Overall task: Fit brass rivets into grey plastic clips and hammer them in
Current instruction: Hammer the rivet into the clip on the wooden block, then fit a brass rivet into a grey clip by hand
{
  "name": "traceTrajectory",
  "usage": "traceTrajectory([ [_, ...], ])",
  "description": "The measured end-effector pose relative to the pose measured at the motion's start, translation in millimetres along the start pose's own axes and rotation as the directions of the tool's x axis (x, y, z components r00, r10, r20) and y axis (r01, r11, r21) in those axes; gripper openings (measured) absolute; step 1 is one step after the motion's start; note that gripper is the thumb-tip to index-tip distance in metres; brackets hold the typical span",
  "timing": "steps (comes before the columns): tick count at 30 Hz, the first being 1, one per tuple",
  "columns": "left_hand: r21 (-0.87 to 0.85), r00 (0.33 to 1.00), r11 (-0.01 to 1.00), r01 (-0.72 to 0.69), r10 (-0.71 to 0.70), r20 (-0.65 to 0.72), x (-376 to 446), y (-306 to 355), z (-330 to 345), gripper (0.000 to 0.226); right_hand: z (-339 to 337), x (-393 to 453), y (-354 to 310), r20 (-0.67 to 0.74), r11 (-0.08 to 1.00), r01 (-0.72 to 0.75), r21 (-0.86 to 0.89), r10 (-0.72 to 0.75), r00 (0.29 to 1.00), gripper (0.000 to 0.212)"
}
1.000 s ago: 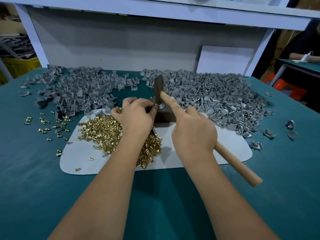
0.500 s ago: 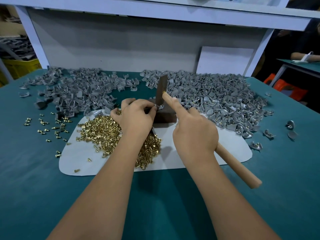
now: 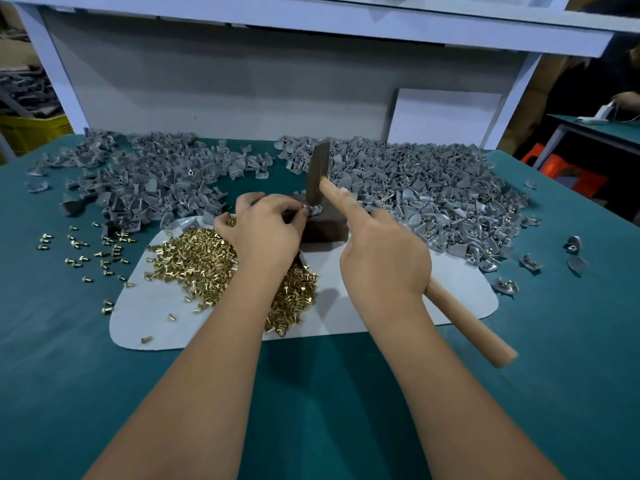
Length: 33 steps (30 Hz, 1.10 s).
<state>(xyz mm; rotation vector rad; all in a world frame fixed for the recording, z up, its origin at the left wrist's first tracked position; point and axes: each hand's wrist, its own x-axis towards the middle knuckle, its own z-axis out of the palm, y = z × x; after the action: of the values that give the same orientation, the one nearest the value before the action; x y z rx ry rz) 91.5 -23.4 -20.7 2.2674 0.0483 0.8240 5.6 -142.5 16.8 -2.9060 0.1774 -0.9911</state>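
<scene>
Workbench: a teal-covered table [image 3: 519,393] set against a grey back panel [image 3: 225,88], with a white shelf [image 3: 311,19] overhead.

Mat: a pale grey sheet [image 3: 363,306] with rounded corners, lying flat on the table in front of the person.

Block: a dark block [image 3: 323,230] standing on the far part of the mat, between the two hands.

Clip: one grey plastic clip [image 3: 313,211] on top of the block, pinched at its left edge by the left hand [image 3: 266,233], whose fingers are curled down onto it (whether a rivet already sits in it cannot be told).

Hammer: a dark metal head [image 3: 317,178] upright just above the clip, on a wooden handle [image 3: 467,323] that runs back toward the near right. The right hand [image 3: 384,261] grips the handle with clenched fingers, the forefinger stretched along the shaft toward the head.

Rivets: a heap of brass rivets [image 3: 201,261] on the left half of the mat, partly under the left wrist; loose rivets [image 3: 86,251] scattered on the table to the left of the mat.

Clip stock: a left heap of clips [image 3: 138,181] at the far left of the table; a larger right heap of clips [image 3: 433,202] at the far right, with glints of brass among them. A few stray clips [image 3: 530,263] lie apart to the right of the mat.

Surroundings: a yellow crate [image 3: 31,131] beyond the table's left edge.
</scene>
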Motion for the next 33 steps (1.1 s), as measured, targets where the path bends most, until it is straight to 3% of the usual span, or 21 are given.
traceTrajectory([
  [8, -0.070, 0.984, 0.994, 0.088, -0.076, 0.159, 2.8, 5.0, -9.0, 0.008, 2.0, 8.0, 18.9, -0.119, 0.979, -0.122, 0.161, 0.142, 0.983, 0.067],
  [15, -0.202, 0.956, 0.962, 0.183, -0.127, 0.263, 2.3, 7.8, -17.6, 0.011, 12.0, 7.9, 27.2, -0.014, 0.979, -0.151, 0.139, 0.155, 0.988, 0.065],
  [25, -0.183, 0.954, 0.965, 0.186, -0.133, 0.267, 1.8, 7.8, -17.1, 0.009, 11.8, 13.3, 31.2, 0.042, 0.974, -0.212, 0.083, 0.209, 0.977, 0.056],
  [30, -0.149, 0.961, 0.976, 0.159, -0.118, 0.252, 0.3, 6.8, -15.6, 0.007, 16.7, 16.5, 50.7, 0.213, 0.921, -0.382, 0.072, 0.360, 0.908, 0.021],
  [33, -0.138, 0.961, 0.979, 0.152, -0.113, 0.253, 0.7, 7.2, -15.1, 0.007, 18.0, 16.5, 60.5, 0.269, 0.907, -0.421, 0.024, 0.400, 0.876, 0.019],
])
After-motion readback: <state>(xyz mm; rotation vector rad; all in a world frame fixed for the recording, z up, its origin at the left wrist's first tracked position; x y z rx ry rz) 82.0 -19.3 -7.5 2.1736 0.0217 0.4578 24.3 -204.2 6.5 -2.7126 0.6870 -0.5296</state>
